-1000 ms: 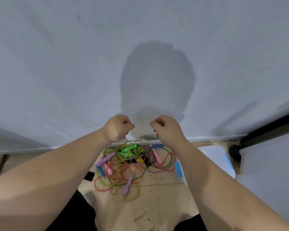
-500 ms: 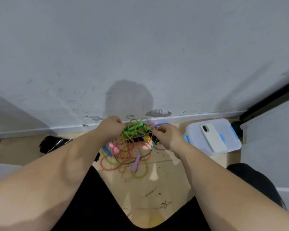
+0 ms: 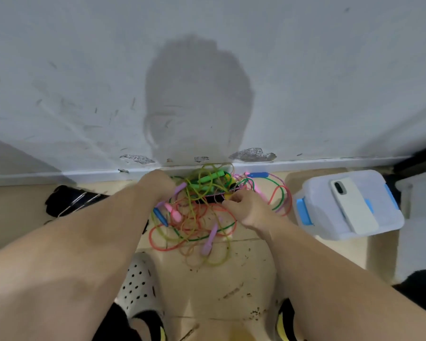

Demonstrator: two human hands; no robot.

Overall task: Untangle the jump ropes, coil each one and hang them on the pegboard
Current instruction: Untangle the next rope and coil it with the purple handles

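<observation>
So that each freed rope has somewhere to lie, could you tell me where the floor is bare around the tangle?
The widest bare floor lies between the tangle of jump ropes and the person's shoes, though dirt-speckled. A smaller patch lies just this side of the plastic box. Crowded: between tangle and box, where loops nearly reach it, and against the wall.

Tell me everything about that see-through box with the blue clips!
The box looks like cloudy, whitish plastic with rounded corners. Its lid is on, with a blue clip on its left side and another on its right. It sits flat on the floor near the wall, to the right of the rope tangle. A white phone lies on the lid, camera end toward the wall. A red and green rope loop comes close to its left side; whether they touch is unclear.
</observation>
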